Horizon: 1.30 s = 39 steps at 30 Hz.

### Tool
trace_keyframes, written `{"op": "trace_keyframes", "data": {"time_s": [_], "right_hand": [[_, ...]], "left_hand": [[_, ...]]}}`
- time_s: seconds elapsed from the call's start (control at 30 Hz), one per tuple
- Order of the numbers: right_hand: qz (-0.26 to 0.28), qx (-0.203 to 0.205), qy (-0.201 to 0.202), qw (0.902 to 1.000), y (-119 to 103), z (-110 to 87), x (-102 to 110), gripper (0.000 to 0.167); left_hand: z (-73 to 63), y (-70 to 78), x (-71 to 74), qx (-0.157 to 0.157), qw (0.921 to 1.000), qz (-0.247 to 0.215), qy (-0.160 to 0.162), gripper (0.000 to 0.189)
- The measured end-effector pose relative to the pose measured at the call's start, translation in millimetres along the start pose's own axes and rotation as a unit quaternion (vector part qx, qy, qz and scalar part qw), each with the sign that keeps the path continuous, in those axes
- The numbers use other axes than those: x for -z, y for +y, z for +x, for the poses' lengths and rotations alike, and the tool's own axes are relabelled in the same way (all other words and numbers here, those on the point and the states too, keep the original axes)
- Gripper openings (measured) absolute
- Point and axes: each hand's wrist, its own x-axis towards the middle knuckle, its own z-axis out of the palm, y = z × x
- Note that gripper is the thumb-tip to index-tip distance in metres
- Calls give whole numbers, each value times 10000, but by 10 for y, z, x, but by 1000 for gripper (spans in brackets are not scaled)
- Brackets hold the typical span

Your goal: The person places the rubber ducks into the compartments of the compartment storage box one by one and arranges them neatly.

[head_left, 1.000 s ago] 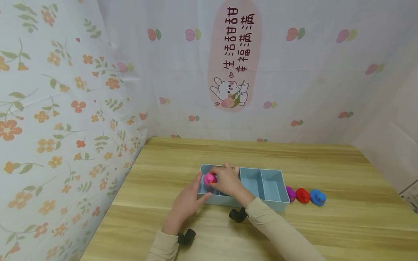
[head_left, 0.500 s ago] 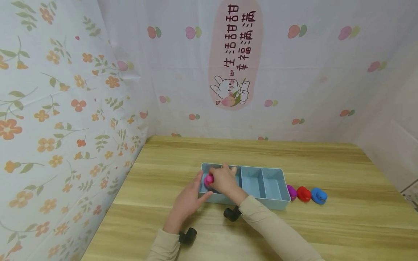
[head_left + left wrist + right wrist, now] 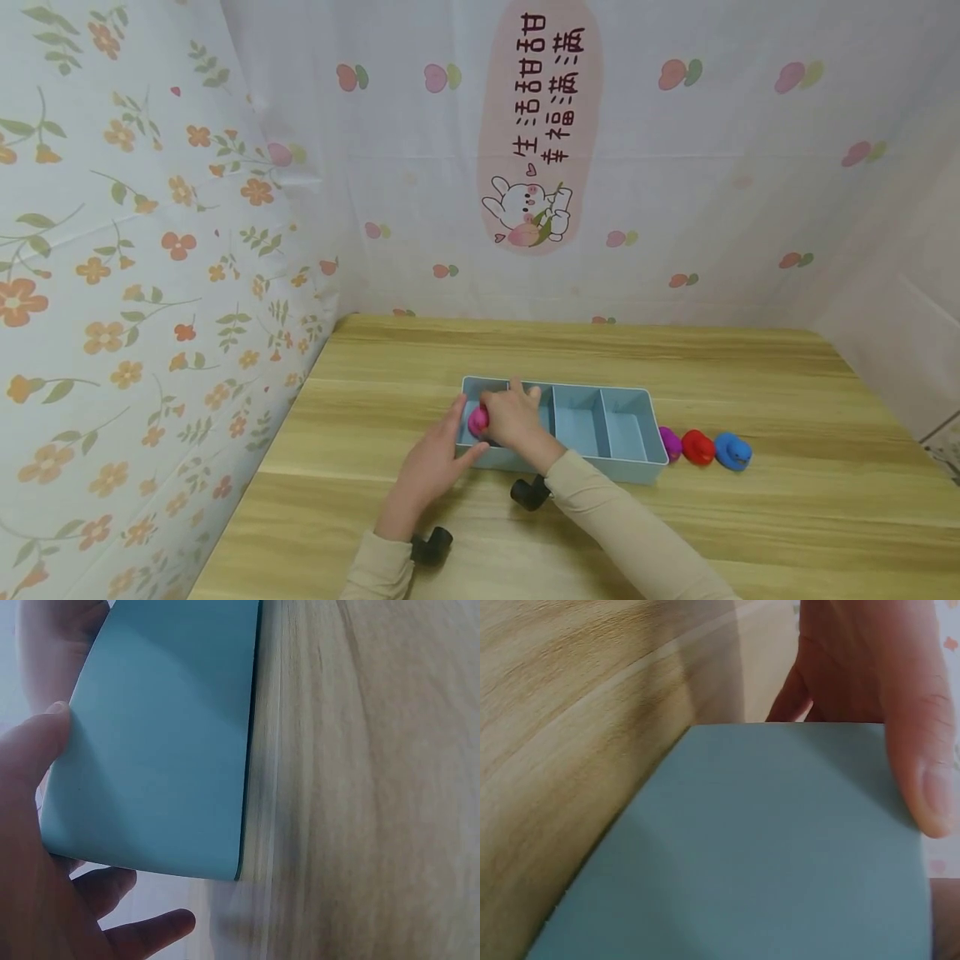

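Observation:
A light-blue divided box (image 3: 622, 470) stands lengthwise on the table, its front wall (image 3: 161, 742) filling much of the left wrist view. My right hand (image 3: 516, 421) reaches over the front rim and pinches a pink rubber duck (image 3: 476, 422) inside the leftmost compartment. Part of the duck is hidden behind the fingers. At the box's left end rests my left hand (image 3: 429, 468), fingers straight along the end wall and thumb (image 3: 934, 799) against the front rim. The second compartment is mostly covered by the right hand.
Right of the box, a purple duck (image 3: 671, 444), a red duck (image 3: 698, 447) and a blue duck (image 3: 732, 451) sit in a row; the purple one is partly hidden by the box. Patterned cloths (image 3: 420, 192) hang behind and left of the wooden table (image 3: 810, 500).
My right hand has lowered the pink duck deeper into the leftmost compartment and shifted slightly left, covering more of it. The left hand and the other ducks stay in place.

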Motion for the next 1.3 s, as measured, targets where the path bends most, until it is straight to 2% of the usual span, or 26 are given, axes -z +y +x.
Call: {"op": "trace_keyframes", "data": {"time_s": [0.13,0.43,0.63,0.8,1.3], "right_hand": [[47,37,-79,10000,12,-33,48,27],[576,24,-261,9980,61,-104,236,31],[998,289,131,9945,111,-182,331,25],[1148,390,382,9919,178,-217,391,23],[1415,155,398,9890,451,-367,533,22]], "left_hand": [[0,10,-9,-17,10000,-6,-18,85],[-20,45,-3,85,9999,-97,-21,83],[-19,42,-16,54,9999,-98,55,81],[-20,29,-25,46,9999,-110,49,81],[-15,39,-19,212,9997,-124,-15,82]]}}
